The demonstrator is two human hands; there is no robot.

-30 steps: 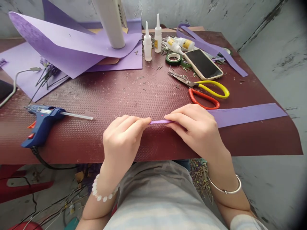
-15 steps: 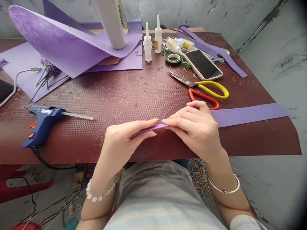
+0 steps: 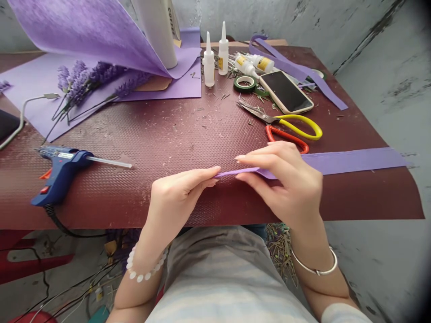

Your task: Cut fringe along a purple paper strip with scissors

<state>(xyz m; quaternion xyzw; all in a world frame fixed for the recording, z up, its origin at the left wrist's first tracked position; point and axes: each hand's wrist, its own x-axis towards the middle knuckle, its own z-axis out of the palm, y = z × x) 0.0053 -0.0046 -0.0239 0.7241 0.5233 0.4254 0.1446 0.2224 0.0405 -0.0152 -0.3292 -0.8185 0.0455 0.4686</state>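
2 hands: both pinch 1 purple strip at the near edge of the bench.
Left grip: left hand closed, thumb and fingers nipping the folded end of the strip; half a second ago it lay flatter along the fold.
Right grip: right hand closed on the strip just right of the left fingertips, now a little higher and further right than before.
Strip: narrow folded part between the 2 grips, wide flat tail running right from the right hand across the bench to its edge.
Change behind: big purple sheet, far left of the grips, has lifted, so a bunch of lavender stems now shows beneath it.
Meaning: the fold looks to be getting creased along its length, bit by bit.
Left of grips: blue glue gun with its cord going off the edge.
Beyond right grip: scissors just behind the fingers, then a phone, green tape, 4 glue bottles.
In the way: nothing on the strip; scissors handles lie close to the right knuckles.
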